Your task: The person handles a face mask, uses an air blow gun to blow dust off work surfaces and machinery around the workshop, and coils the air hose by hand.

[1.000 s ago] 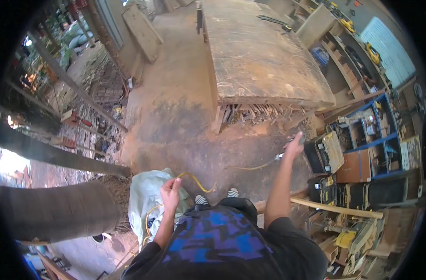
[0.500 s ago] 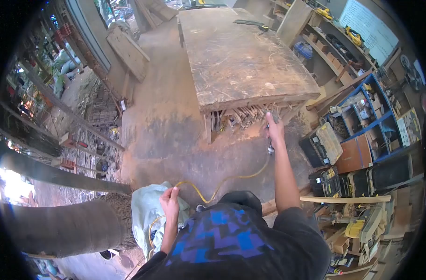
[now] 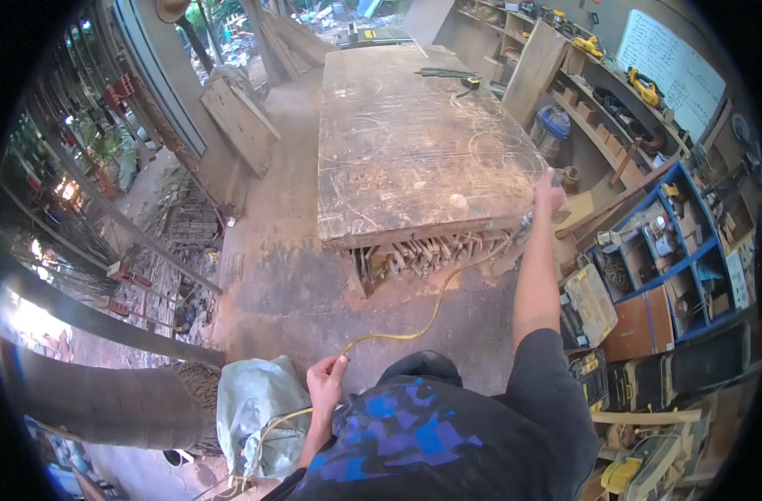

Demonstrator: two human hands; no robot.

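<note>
1 yel. hose (image 3: 398, 336) in L hand (image 3: 323, 384), grip closed; R hand (image 3: 549, 198) gripping hose-end tool (image 3: 528, 220).

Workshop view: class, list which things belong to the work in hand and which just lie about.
In use:
- yellow hose, in the left hand
- tool, in the right hand, mostly hidden

Seemingly just lying about:
- wood scraps under the table
- planks
- bag, beside the left hand
</note>
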